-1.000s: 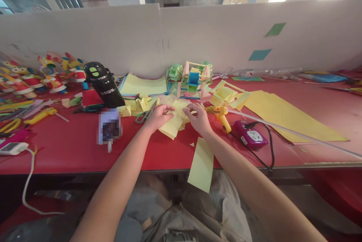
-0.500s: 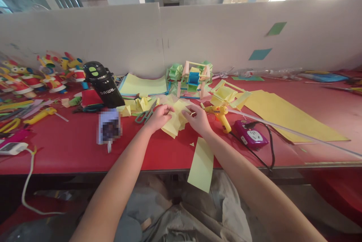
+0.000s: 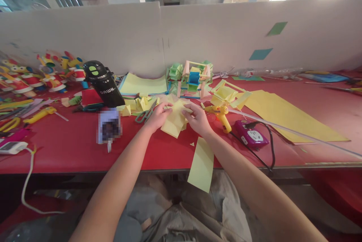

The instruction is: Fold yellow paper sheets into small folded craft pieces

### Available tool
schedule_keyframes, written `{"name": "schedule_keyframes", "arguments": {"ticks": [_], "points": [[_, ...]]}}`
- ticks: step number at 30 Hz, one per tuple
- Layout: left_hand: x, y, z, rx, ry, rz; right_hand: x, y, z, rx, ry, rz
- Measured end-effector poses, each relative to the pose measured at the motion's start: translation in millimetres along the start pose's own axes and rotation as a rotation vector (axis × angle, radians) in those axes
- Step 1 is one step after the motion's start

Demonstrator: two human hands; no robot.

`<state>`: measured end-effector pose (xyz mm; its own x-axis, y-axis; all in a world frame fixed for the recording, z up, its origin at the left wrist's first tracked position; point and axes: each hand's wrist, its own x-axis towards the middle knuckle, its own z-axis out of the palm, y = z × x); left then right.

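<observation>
Between both hands is a creased piece of yellow paper, above a loose pile of pale paper scraps. My left hand pinches its left edge, with thumb and fingers closed. On the opposite edge, my right hand grips the paper with bent fingers. Green-handled scissors lie just left of my left hand, partly covered by it. Right of my right hand rests a yellow glue gun. A pale yellow paper strip hangs over the table's front edge, under my right forearm.
A black bottle stands at the left, behind a blurred-out item. A small wheel-like model stands behind my hands. To the right are a purple power socket with a black cable and yellow sheets. A white partition closes off the back.
The yellow paper has turned slightly and its lower corner has shifted a little to the right. My left fingers have closed in on its edge. Everything else has stayed put.
</observation>
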<state>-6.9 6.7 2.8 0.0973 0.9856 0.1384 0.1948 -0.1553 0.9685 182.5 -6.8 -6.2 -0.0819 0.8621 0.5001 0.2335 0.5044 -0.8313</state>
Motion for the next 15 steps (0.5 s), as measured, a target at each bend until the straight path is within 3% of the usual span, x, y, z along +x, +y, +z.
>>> {"name": "schedule_keyframes", "arguments": {"ticks": [6, 15], "points": [[0.3, -1.1, -0.5, -0.063, -0.119, -0.062, -1.3, 0.5, 1.5, 0.017, -0.04, -0.016], [3.1, -5.9, -4.4, 0.063, 0.006, 0.015, -3.1, -5.8, 2.0, 0.032, -0.106, -0.065]]}}
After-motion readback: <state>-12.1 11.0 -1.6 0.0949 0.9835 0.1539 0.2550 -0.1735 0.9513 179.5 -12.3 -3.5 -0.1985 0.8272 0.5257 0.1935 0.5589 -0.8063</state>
